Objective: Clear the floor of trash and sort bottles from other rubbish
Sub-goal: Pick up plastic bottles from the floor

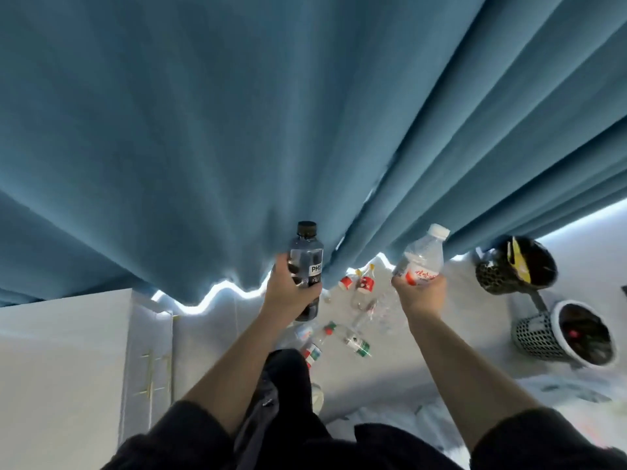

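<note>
My left hand [288, 289] grips a dark bottle with a black cap [306, 256], held upright in front of the blue curtain. My right hand [420, 293] grips a clear bottle with a white cap and red label [424, 257], tilted slightly right. Below my hands several empty plastic bottles lie on the white floor: a pair with red labels [359, 283], a green-labelled one [356, 344], and one with a red cap [317, 344] near my leg.
A long blue curtain [237, 130] fills the upper view. At the right stand two mesh bins with black liners, a dark one [515, 266] holding yellow rubbish and a white-rimmed one [570, 334]. A white cabinet [68, 368] stands at the left.
</note>
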{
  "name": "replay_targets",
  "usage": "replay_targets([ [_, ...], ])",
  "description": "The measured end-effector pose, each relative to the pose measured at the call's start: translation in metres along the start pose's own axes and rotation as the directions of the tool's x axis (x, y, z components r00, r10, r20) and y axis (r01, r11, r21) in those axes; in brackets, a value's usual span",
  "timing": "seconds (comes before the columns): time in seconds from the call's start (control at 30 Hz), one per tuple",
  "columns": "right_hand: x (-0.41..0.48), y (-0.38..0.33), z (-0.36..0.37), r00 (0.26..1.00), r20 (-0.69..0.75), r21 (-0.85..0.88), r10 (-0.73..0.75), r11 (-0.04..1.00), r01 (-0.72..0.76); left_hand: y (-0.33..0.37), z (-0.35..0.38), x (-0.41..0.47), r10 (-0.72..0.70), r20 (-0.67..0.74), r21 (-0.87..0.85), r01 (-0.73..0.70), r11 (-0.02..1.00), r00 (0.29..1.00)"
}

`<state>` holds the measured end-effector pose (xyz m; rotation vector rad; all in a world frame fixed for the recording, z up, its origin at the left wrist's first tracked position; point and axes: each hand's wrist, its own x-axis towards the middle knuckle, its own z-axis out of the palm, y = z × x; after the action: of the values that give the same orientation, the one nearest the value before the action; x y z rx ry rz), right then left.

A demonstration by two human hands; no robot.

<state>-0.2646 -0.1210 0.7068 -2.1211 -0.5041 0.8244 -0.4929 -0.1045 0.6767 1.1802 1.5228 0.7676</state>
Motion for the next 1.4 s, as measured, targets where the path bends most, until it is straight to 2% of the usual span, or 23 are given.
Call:
replay_targets([
  [0.1, 0.032, 0.005, -0.05, 0.993, -0.105, 0.103, 0.047, 0.994, -0.036, 0.032, 0.051, 0.009, 0.047, 0.088, 0.04, -0.051, 0.998, 0.995],
  [0.27, 0.07, 0.024, -0.121, 0.97, -0.22, 0.175, 0.099, 0.983, -0.06, 0.07, 0.131, 0.024, 0.086, 0.228, 0.103, -0.112, 0.988, 0.97],
  [0.47, 0.123, 0.049, -0.19, 0.936, -0.328, 0.233, 0.128, 0.971, -0.051, 0.099, 0.228, 0.043, 0.13, 0.313, 0.166, -0.189, 0.968, 0.941],
  [0.67, 0.214, 0.061, -0.256, 0.947, -0.306, 0.238, 0.098, 0.971, -0.023, 0.122, 0.329, 0.083, 0.131, 0.367, 0.234, -0.228, 0.945, 0.921],
  [0.87, 0.346, 0.043, -0.352, 0.952, -0.303, 0.232, 0.05, 0.972, 0.023, 0.188, 0.476, 0.126, 0.153, 0.381, 0.223, -0.251, 0.942, 0.912],
  [1.1, 0.435, 0.046, -0.432, 0.931, -0.334, 0.336, 0.147, 0.941, -0.028, 0.271, 0.622, 0.141, 0.208, 0.537, 0.168, -0.345, 0.923, 0.818],
  [1.4, 0.544, 0.118, -0.542, 0.867, -0.41, 0.374, 0.282, 0.919, -0.122, 0.282, 0.803, 0.134, 0.108, 0.704, 0.217, -0.357, 0.908, 0.702],
])
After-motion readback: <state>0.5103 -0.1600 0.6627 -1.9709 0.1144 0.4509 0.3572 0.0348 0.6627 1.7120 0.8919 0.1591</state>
